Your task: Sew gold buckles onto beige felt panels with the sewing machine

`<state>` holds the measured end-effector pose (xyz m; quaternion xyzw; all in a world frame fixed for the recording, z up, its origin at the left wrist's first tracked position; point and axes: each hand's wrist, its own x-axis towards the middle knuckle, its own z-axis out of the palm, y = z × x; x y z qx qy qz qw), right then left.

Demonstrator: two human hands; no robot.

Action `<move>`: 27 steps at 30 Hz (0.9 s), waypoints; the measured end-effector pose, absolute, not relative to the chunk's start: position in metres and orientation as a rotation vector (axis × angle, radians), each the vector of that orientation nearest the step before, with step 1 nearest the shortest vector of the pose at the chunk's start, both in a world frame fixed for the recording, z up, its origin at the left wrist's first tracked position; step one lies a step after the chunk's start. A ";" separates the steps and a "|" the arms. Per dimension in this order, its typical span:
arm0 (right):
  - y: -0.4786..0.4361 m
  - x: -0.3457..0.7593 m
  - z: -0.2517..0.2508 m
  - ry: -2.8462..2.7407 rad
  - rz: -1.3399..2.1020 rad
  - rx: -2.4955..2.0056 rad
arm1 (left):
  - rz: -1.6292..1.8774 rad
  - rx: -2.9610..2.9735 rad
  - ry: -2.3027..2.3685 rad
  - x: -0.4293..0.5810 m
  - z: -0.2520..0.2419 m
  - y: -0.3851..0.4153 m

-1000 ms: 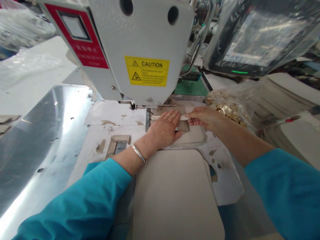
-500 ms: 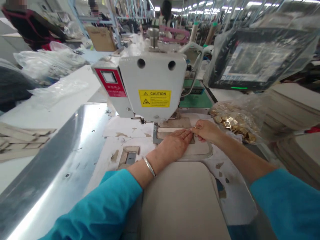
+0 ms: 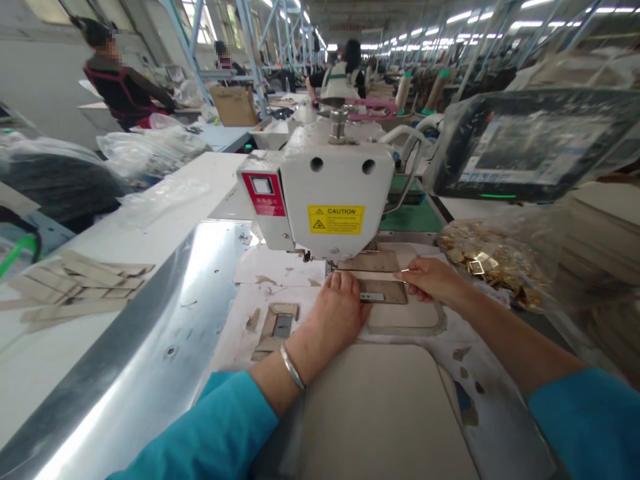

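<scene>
My left hand (image 3: pixel 340 310) lies with its fingers on a narrow beige strap (image 3: pixel 383 275) and the metal clamp plate (image 3: pixel 397 292), just below the sewing machine head (image 3: pixel 335 193). At the strap's right end, my right hand (image 3: pixel 433 279) pinches a small gold metal buckle (image 3: pixel 406 271), seen edge-on and partly covered by the fingers. Under the clamp lies a beige panel with rounded corners (image 3: pixel 410 317). A larger stack of beige panels (image 3: pixel 383 407) sits nearer to me, beneath my left wrist. The needle area is mostly hidden.
A plastic bag of gold buckles (image 3: pixel 493 270) lies to the right, below a plastic-wrapped screen (image 3: pixel 540 150). Loose beige strips (image 3: pixel 75 287) are on the white table (image 3: pixel 170 200) at left. Other people work farther back.
My left hand has shifted left along the strap, away from my right hand, baring more of the strap and clamp. My right hand keeps its pinch. The camera view has tilted up and turned left.
</scene>
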<state>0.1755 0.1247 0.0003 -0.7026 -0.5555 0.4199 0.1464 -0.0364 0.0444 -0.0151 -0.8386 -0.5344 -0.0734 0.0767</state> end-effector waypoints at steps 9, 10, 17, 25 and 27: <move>0.123 0.175 0.011 -1.488 1.366 -2.009 | -0.235 -2.418 -1.797 -0.012 -0.010 0.051; 0.123 0.175 0.011 -1.484 1.371 -2.012 | -0.239 -2.411 -1.809 -0.011 -0.008 0.051; 0.123 0.172 0.014 -1.467 1.357 -2.066 | -0.314 -2.596 -1.717 -0.037 -0.008 0.038; 0.121 0.174 0.011 -1.460 1.346 -2.000 | -0.334 -2.543 -1.720 -0.059 -0.009 0.031; 0.122 0.174 0.011 -1.495 1.328 -2.011 | -0.312 -2.570 -1.676 -0.060 -0.005 0.034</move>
